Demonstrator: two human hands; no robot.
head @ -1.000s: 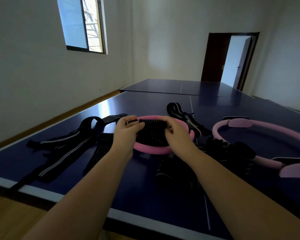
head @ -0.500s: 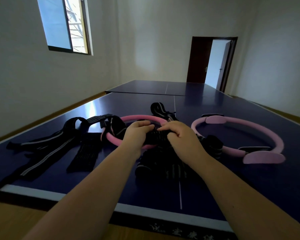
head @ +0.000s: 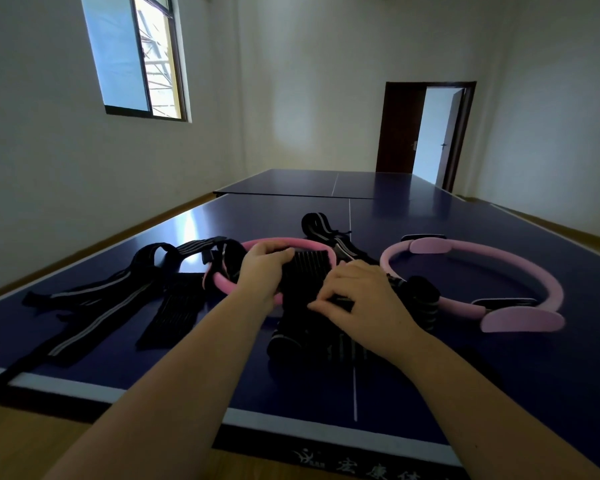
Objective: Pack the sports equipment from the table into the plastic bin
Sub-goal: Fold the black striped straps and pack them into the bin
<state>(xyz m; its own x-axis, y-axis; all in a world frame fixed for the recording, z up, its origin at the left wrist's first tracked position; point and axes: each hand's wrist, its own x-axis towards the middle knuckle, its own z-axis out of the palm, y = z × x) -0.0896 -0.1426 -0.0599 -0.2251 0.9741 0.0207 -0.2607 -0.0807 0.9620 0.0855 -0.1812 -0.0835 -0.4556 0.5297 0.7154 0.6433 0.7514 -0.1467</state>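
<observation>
Picking up the black wrap (head: 307, 271) that lies between them, the left hand (head: 262, 273) grips one end and the right hand (head: 368, 299) pinches the other; next, lift it to the unseen bin.

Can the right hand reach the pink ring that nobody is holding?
Probably yes. That pink ring lies flat on the table just right of the right hand, with nothing on top of it. The hand is pinching the black wrap now, so it would have to let go first.
</observation>
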